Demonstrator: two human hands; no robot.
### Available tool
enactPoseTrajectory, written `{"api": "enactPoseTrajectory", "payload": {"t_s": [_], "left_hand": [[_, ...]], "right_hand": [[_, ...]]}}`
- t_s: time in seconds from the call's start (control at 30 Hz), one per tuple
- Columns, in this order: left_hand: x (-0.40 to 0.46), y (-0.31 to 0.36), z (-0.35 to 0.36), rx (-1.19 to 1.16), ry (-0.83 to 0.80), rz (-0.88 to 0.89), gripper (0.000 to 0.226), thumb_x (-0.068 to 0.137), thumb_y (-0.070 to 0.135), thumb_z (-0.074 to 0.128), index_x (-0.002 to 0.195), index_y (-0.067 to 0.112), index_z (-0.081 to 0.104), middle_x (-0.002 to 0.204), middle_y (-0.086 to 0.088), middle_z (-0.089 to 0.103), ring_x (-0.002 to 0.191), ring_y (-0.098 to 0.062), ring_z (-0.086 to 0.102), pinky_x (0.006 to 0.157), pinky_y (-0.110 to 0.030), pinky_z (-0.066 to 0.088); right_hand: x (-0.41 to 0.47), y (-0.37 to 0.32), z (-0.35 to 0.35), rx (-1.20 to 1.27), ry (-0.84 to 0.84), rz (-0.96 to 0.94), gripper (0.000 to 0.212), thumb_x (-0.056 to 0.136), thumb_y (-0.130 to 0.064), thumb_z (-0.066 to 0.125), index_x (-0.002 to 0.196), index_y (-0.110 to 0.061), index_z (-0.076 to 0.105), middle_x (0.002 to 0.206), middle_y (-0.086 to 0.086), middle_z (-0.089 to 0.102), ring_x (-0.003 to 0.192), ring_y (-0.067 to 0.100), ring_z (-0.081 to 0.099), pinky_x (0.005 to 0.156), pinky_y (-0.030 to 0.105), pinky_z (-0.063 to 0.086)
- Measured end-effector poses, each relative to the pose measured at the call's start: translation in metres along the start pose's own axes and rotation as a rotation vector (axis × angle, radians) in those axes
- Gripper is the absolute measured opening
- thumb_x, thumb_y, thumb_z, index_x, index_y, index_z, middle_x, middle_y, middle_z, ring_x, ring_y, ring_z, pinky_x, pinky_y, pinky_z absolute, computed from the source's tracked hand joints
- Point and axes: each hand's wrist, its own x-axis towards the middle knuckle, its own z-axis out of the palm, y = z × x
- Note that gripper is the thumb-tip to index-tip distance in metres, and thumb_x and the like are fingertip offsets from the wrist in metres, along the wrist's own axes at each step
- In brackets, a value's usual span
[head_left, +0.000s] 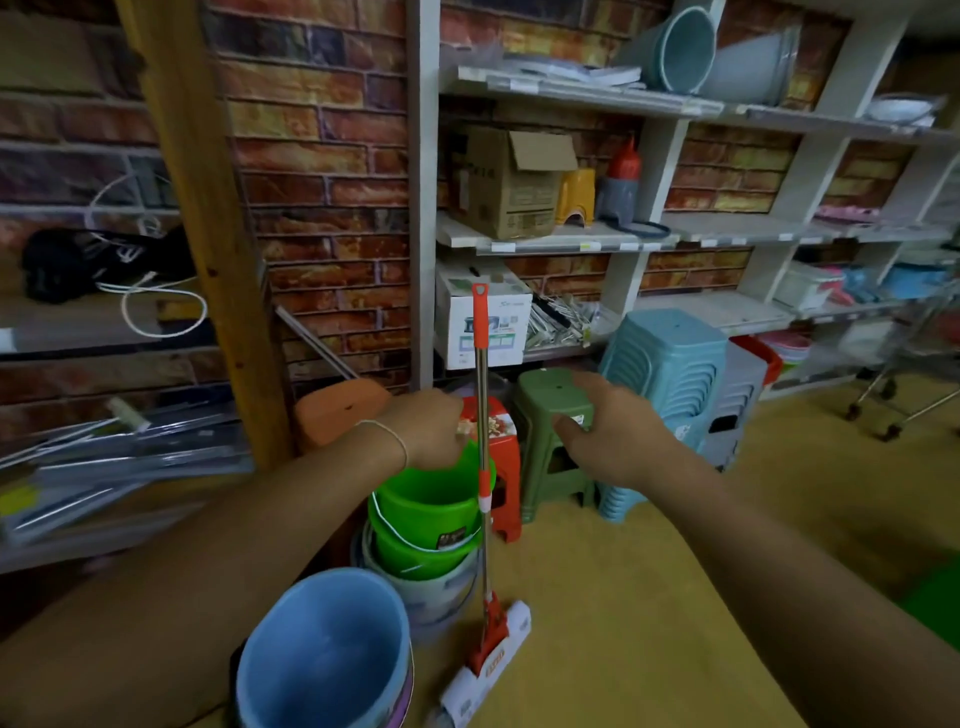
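Observation:
A mop with a steel pole and orange grip (483, 364) stands upright in the middle of the view. Its white-and-red sponge head (488, 660) rests on the yellow floor. My left hand (426, 428) hovers just left of the pole at mid-height with loosely curled fingers, none of them wrapped round it. My right hand (610, 423) is right of the pole, fingers spread, in front of a green plastic stool (545, 389). It holds nothing.
Stacked green buckets (426, 501) and a blue bucket (322, 654) stand left of the mop. A red stool (508, 467), a tall stack of blue stools (670, 364) and white shelves (561, 241) with boxes are behind. A wheeled trolley (904, 400) is far right.

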Motion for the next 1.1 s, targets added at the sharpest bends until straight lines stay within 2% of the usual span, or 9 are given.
{"api": "enactPoseTrajectory", "payload": {"t_s": [0.17,0.37,0.43,0.57,0.67,0.77,0.87,0.97,1.1], "left_hand": [[0.095,-0.035,0.020,-0.145,0.001,-0.007,0.042,0.096,0.037,0.054,0.129,0.013,0.048,0.117,-0.016,0.059,0.106,-0.033,0.059,0.080,-0.034,0.046],[0.196,-0.079,0.048,-0.239,-0.013,-0.041,0.040,0.096,0.038,0.054,0.125,0.010,0.054,0.119,-0.014,0.059,0.105,-0.030,0.059,0.075,-0.028,0.040],[0.216,-0.085,0.055,-0.261,-0.011,-0.027,0.038,0.096,0.035,0.053,0.124,0.010,0.054,0.120,-0.015,0.060,0.106,-0.031,0.059,0.077,-0.030,0.042],[0.245,-0.087,0.076,-0.429,0.011,-0.012,0.032,0.095,0.024,0.055,0.125,0.012,0.058,0.124,-0.013,0.063,0.114,-0.032,0.058,0.086,-0.026,0.041],[0.264,-0.084,0.091,-0.628,-0.036,-0.036,0.027,0.097,0.015,0.055,0.121,0.005,0.060,0.127,-0.016,0.061,0.119,-0.031,0.056,0.089,-0.020,0.034],[0.289,-0.081,0.110,-0.854,-0.052,-0.080,0.041,0.088,0.031,0.064,0.117,0.002,0.058,0.118,-0.018,0.064,0.113,-0.034,0.061,0.098,-0.038,0.046],[0.308,-0.081,0.139,-1.081,0.054,-0.177,0.055,0.069,0.053,0.064,0.113,0.021,0.058,0.118,-0.007,0.065,0.109,-0.024,0.062,0.100,-0.045,0.049],[0.300,-0.057,0.129,-1.128,0.082,-0.262,0.046,0.084,0.032,0.067,0.124,0.012,0.057,0.124,-0.012,0.064,0.113,-0.025,0.060,0.100,-0.040,0.047],[0.296,-0.036,0.152,-1.095,0.050,-0.384,0.027,0.094,0.027,0.061,0.111,0.006,0.063,0.110,-0.015,0.069,0.104,-0.030,0.063,0.088,-0.036,0.047]], "right_hand": [[0.094,0.013,0.028,-0.005,-0.026,-0.009,0.044,0.094,-0.030,0.059,0.130,-0.006,0.049,0.124,0.019,0.061,0.116,0.036,0.056,0.093,0.041,0.048],[0.194,0.015,0.063,0.022,-0.074,-0.003,0.042,0.095,-0.027,0.057,0.133,-0.008,0.050,0.121,0.016,0.064,0.113,0.032,0.059,0.088,0.031,0.045],[0.220,0.017,0.077,0.026,-0.099,-0.003,0.039,0.095,-0.027,0.056,0.130,-0.011,0.052,0.119,0.014,0.064,0.113,0.033,0.059,0.087,0.031,0.044],[0.264,0.024,0.103,0.032,-0.133,0.011,0.018,0.094,-0.032,0.055,0.101,-0.016,0.052,0.088,0.004,0.059,0.094,0.032,0.062,0.067,0.027,0.036],[0.293,0.029,0.119,0.069,-0.139,-0.002,0.025,0.092,-0.037,0.055,0.106,-0.016,0.053,0.092,0.002,0.062,0.090,0.028,0.063,0.066,0.026,0.037],[0.313,0.029,0.129,0.184,-0.164,0.020,0.032,0.091,-0.035,0.061,0.114,-0.016,0.050,0.097,-0.002,0.064,0.086,0.019,0.059,0.069,0.024,0.040],[0.325,0.027,0.136,0.307,-0.162,0.027,0.038,0.085,-0.036,0.066,0.115,-0.017,0.051,0.105,-0.002,0.068,0.095,0.019,0.063,0.082,0.029,0.048],[0.332,0.030,0.144,0.406,-0.128,-0.002,0.043,0.076,-0.045,0.063,0.110,-0.020,0.057,0.099,-0.006,0.068,0.092,0.020,0.066,0.086,0.041,0.053],[0.333,0.051,0.157,0.473,-0.035,-0.066,0.044,0.074,-0.051,0.060,0.103,-0.020,0.066,0.093,-0.004,0.071,0.086,0.018,0.067,0.081,0.042,0.054]]}}
